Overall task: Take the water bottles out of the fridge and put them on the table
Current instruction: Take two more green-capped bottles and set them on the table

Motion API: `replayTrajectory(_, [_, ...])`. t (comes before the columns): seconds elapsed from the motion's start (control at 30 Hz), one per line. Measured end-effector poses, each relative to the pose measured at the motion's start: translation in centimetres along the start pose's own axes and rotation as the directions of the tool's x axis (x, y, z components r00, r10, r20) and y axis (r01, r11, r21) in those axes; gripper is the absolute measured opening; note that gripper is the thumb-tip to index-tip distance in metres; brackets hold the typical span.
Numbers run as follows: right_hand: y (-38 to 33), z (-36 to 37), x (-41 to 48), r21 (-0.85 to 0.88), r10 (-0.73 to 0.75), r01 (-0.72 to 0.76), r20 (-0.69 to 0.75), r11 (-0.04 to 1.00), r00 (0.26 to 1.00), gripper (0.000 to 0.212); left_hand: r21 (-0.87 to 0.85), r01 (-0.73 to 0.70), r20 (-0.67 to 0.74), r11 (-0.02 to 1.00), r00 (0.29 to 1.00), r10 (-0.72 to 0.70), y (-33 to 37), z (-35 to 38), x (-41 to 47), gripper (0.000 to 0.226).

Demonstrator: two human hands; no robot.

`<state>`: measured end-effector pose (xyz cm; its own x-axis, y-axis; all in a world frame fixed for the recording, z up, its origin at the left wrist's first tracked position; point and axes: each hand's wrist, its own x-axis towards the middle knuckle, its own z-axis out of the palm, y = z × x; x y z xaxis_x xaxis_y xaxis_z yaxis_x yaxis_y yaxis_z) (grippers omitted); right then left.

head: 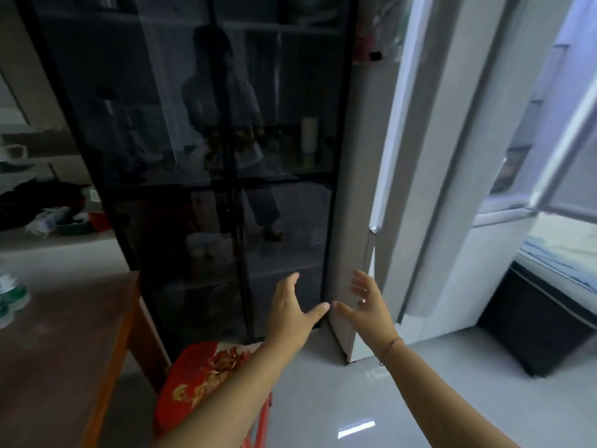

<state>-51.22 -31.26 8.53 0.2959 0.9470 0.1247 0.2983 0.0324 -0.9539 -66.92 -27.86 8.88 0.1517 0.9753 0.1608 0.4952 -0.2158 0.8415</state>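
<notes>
A tall cabinet with dark glass doors (193, 124) fills the middle of the view, its doors closed, with dim shelves and a reflection behind the glass. A grey fridge (416, 156) stands to its right, seen from the side. My left hand (290, 313) is stretched out with spread fingers in front of the cabinet's lower right corner. My right hand (368, 302) is open beside it, near the grey side panel. Both hands hold nothing. A brown wooden table (64, 357) sits at lower left with blurred green-and-white water bottles (9, 295) at its left edge.
A red stool with a gold pattern (206, 376) stands under my left arm, beside the table leg. A black box (536, 324) sits on the pale tiled floor at right, below a window. Clutter lies on a low shelf at far left.
</notes>
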Motion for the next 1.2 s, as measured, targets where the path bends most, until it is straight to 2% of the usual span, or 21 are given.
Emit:
replayTrajectory(0.2, [2.1,-9.5,-1.4,-0.04,0.025,-0.032,-0.159,0.999,0.987,0.072,-0.02,-0.093,0.13,0.995,0.987,0.095,6.0,7.7,-0.7,0.076])
replayTrajectory(0.53, [5.1,-29.1,-2.9,-0.062,0.004,-0.026,-0.331,0.998,0.944,0.071,-0.028,-0.231,0.298,0.973,0.927,0.228,18.2,23.7,-3.2,0.074])
replayTrajectory(0.83, [5.5,-47.0,-1.2,-0.127,-0.065,0.011,-0.43,0.992,0.9,0.075,-0.129,-0.276,0.318,0.952,0.898,0.304,30.2,35.4,-0.6,0.074])
replayTrajectory(1.03, [5.9,-56.1,3.3,-0.135,-0.108,0.041,-0.539,0.99,0.835,0.061,-0.177,-0.307,0.358,0.935,0.865,0.352,36.7,41.8,4.2,0.072])
replayTrajectory(1.2, [6.1,-62.3,9.7,-0.147,-0.141,0.066,-0.592,0.987,0.793,0.056,-0.242,-0.338,0.336,0.91,0.85,0.405,41.6,47.2,10.8,0.063])
